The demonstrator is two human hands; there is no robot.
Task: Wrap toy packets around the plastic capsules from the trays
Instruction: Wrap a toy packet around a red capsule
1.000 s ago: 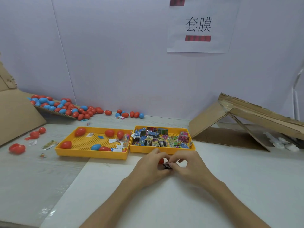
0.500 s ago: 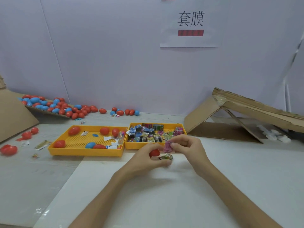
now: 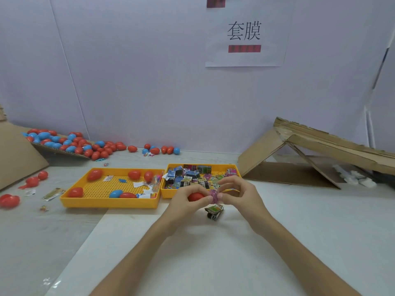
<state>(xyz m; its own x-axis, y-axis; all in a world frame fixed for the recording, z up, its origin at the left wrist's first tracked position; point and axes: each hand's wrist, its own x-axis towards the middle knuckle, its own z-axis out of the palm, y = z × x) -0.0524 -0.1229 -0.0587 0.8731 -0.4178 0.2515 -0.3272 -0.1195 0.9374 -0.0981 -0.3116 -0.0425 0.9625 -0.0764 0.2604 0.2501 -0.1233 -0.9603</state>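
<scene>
Left hand (image 3: 188, 201): fingers curled round a red egg-shaped plastic capsule (image 3: 195, 196), thumb on top. Right hand (image 3: 239, 193): fingertips pinching a small pink-purple crinkled toy packet (image 3: 214, 196) against the capsule's right end. Packet touches the capsule but does not look drawn round it yet. Judged: wrap just starting.

Both hands are raised above the white worktop (image 3: 213, 253), just in front of the near edge of the right tray. Directly under them, lying on the worktop, is a second folded packet, green and black (image 3: 214, 211), touched by neither hand.

Right yellow plastic tray (image 3: 167, 194): heaped with mixed colourful packets, plenty left. Left yellow plastic tray (image 3: 111, 204), touching it: several bare red capsules, one blue, loose paper slips.

Far left corner of the worktop, against the wall: a big spill of red and blue capsules (image 3: 70, 144). They look unwrapped, though they are too small to be sure. No finished piece can be made out anywhere. Most of the work lies ahead.
</scene>
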